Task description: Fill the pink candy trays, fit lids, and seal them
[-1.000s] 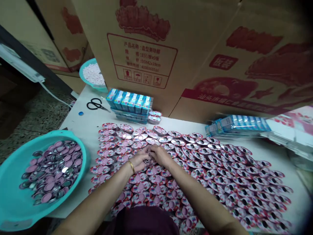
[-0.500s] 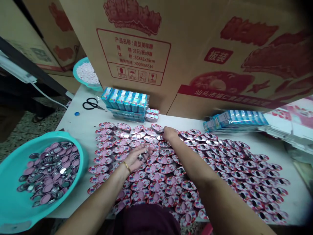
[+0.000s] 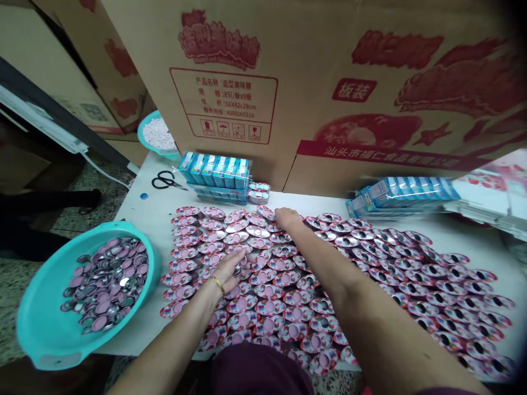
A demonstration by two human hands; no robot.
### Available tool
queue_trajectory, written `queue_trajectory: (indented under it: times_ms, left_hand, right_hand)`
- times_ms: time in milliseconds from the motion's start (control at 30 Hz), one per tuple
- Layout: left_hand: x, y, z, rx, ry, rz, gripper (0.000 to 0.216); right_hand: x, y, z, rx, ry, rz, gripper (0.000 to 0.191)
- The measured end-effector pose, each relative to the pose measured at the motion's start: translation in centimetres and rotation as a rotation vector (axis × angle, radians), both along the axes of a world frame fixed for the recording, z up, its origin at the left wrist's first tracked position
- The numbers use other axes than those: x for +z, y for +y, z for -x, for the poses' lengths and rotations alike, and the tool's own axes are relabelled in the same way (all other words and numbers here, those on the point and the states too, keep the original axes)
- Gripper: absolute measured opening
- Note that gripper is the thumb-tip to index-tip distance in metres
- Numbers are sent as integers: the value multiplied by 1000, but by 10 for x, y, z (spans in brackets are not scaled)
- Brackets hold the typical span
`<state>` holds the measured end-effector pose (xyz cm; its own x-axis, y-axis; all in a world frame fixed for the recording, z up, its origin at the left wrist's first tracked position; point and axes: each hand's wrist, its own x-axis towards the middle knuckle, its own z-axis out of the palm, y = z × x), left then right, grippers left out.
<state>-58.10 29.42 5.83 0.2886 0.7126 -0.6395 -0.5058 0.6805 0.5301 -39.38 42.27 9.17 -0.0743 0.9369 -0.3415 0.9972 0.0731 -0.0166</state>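
Note:
Rows of oval, red-and-white printed containers (image 3: 269, 306) cover the white table in front of me. Many at the left and middle have a pink disc in the centre, while those on the right show dark round openings. My left hand (image 3: 231, 270), wearing a gold bracelet, is curled palm up round a few small silvery discs (image 3: 237, 270) just above the rows. At the back row, my right hand (image 3: 287, 218) reaches down with bent fingers onto an oval container. Its fingertips are hidden, so what they pinch cannot be made out.
A turquoise basin (image 3: 39, 307) of pink and silvery discs (image 3: 109, 282) stands at left. Behind are black scissors (image 3: 164, 180), a blue cap (image 3: 144, 196), blue wrapped packs (image 3: 216, 173), more packs (image 3: 405, 195) and a large carton (image 3: 313, 66). A smaller basin (image 3: 158, 134) holds white pieces.
The whole view has shifted, so the basin and table appear farther right. My left hand still holds discs, and my right hand stays at the back row with its fingers bent.

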Motion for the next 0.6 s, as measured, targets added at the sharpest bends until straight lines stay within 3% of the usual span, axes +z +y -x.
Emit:
queue_trajectory:
  times_ms: [67,133,300,467,600]
  left_hand:
    - [-4,0,-6,-18,6,-9,22]
    - [-9,0,-15,-40,-15,-25,24]
    - [-14,-2,-36,-26,22,2,22]
    - [-12,-2,-47,-70,38,-80,32]
    - [-12,-5,-47,-116,50,-67,28]
  right_hand:
    - [-2,-30,3,28,105,-95,30]
    - [-10,-64,10,113,343,-155,25]
    - [-34,-120,19,174,815,61,16]
    - [-23,-127,11,242,794,-77,14]
    - [-13,-126,11,433,790,-23,16]
